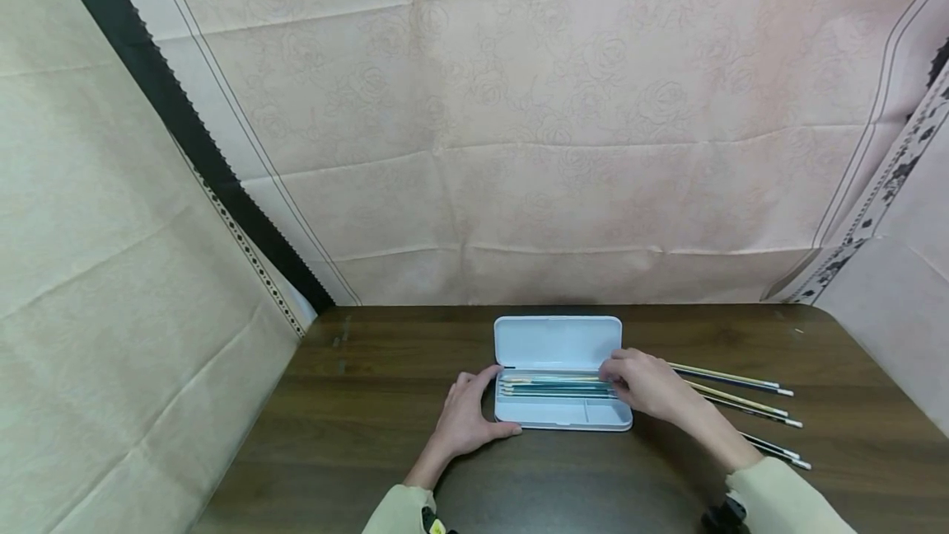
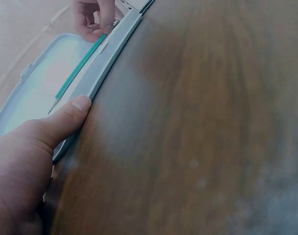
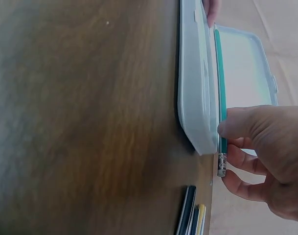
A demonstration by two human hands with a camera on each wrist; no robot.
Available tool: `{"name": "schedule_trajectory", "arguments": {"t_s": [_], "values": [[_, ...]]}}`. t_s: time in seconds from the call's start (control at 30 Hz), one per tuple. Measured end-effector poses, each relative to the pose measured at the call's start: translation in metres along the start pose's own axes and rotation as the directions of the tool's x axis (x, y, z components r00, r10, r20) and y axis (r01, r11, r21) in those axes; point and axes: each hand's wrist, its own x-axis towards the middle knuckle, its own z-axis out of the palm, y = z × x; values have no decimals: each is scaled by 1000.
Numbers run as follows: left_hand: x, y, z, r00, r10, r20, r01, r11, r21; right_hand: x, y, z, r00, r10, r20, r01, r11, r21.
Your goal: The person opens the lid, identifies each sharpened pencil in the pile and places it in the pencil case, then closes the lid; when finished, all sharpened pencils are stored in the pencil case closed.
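Observation:
A light-blue pencil case [image 1: 558,340] stands on the table with its lid raised at the back. Several pencils [image 1: 544,386], green and pale ones among them, lie lengthwise in its rear compartment. At the case's left end my left hand [image 1: 467,417] grips it, thumb [image 2: 70,115] against the front edge and fingers by the back corner. My right hand [image 1: 647,381] is over the right end. It pinches a green pencil [image 3: 221,73] near the eraser end between thumb and fingers. In the left wrist view, the pencil's sharpened tip points toward my left hand.
Pencils lie in small groups to the right of the case: a yellow and dark group [image 1: 730,377] at the back, another [image 1: 752,406] in the middle, black ones [image 1: 778,452] nearer me. The brown wooden table [image 1: 371,427] ends at a hanging pale cloth [image 1: 556,188].

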Motion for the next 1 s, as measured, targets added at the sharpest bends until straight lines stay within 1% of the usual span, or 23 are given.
{"name": "schedule_trajectory", "arguments": {"t_s": [0.27,0.47,0.63,1.0], "values": [[0,0,-1,1000,1,4,-1,1000,-5,10,-6,8,1000,-17,-2,17,1000,-13],[0,-1,0,1000,12,-1,-12,1000,3,17,-7,12,999,-45,-2,45,999,-7],[0,-2,0,1000,16,-6,-16,1000,3,21,-10,14,999,-48,15,48,999,11],[1,-4,2,1000,25,-6,-25,1000,13,28,-10,22,999,-46,19,46,999,-13]]}}
